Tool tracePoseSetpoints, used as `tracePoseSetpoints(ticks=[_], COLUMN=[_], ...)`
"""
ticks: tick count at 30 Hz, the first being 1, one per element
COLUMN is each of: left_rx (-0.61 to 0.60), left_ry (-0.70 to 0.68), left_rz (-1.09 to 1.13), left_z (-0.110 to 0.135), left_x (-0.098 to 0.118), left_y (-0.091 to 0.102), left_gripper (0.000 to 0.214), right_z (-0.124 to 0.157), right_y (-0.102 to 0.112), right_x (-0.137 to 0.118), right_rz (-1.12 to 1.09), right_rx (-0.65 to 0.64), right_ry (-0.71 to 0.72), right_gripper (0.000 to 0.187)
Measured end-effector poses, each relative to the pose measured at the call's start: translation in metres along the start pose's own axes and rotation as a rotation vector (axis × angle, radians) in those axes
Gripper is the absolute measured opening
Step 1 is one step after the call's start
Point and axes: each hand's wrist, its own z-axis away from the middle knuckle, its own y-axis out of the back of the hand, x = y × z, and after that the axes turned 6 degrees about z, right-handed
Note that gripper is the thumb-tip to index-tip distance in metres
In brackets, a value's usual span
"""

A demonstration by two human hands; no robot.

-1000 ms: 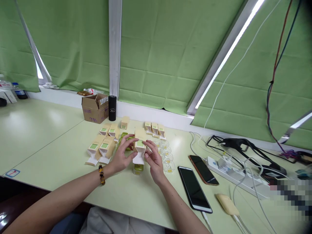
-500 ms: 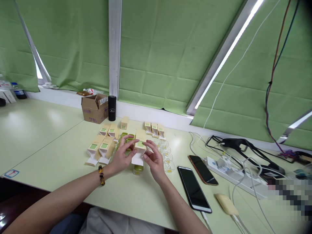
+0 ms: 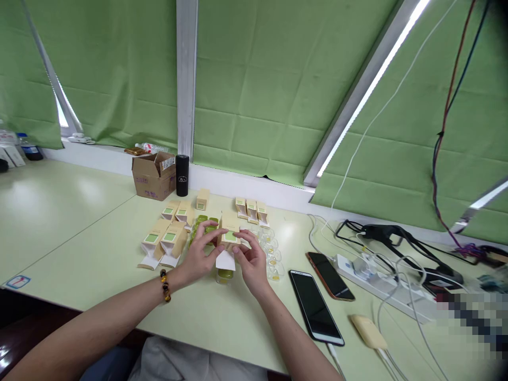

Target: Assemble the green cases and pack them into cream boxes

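Between my two hands is a small beige carton [image 3: 229, 236] with a green label, its white end flap [image 3: 226, 260] hanging toward me. My left hand [image 3: 202, 254] grips the carton's left side with thumb and fingers. On the opposite side, my right hand [image 3: 251, 258] pinches it the same way. Just below the flap, a small clear container with a green lid [image 3: 225, 274] stands on the table, partly covered by the flap. Several green-topped pieces [image 3: 202, 219] are grouped behind my left hand. Clear cups [image 3: 273, 257] with yellow spots sit right of my right hand.
More beige cartons with flaps open stand at left [image 3: 173, 239] and at the back [image 3: 251, 209]. A cardboard box [image 3: 154, 177] and a black tumbler [image 3: 182, 175] are behind. Two phones [image 3: 316, 307], a power strip [image 3: 381, 286] and cables lie to the right.
The carton has tilted slightly between my hands, and its end flap now hangs a little to the right. Both hands keep nearly the same place.
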Motion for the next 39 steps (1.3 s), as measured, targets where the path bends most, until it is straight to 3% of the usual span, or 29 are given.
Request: tracePoseSetpoints(ticks=[8,14,19,29,39], left_rx=[-0.066,-0.231,-0.272,-0.133,-0.030], left_ry=[-0.004,-0.022,0.004,0.072,0.151], left_rz=[0.030,0.080,0.072,0.251,0.403], left_z=[0.000,-0.001,0.001,0.002,-0.003], left_x=[0.001,0.006,0.002,-0.002,0.009], left_y=[0.005,0.009,0.007,0.003,0.000], left_gripper=[0.042,0.071,0.091,0.057,0.044], right_z=[-0.002,-0.004,-0.004,0.003,0.008], right_y=[0.001,0.003,0.001,-0.001,-0.003], right_x=[0.000,-0.001,0.000,-0.006,-0.005], right_rz=[-0.031,-0.023,0.005,-0.038,-0.012], right_rx=[0.014,0.044,0.061,-0.086,-0.150], right_ry=[-0.023,-0.009,0.004,0.015,0.073], right_gripper=[0.031,0.033,0.033,0.037,0.040])
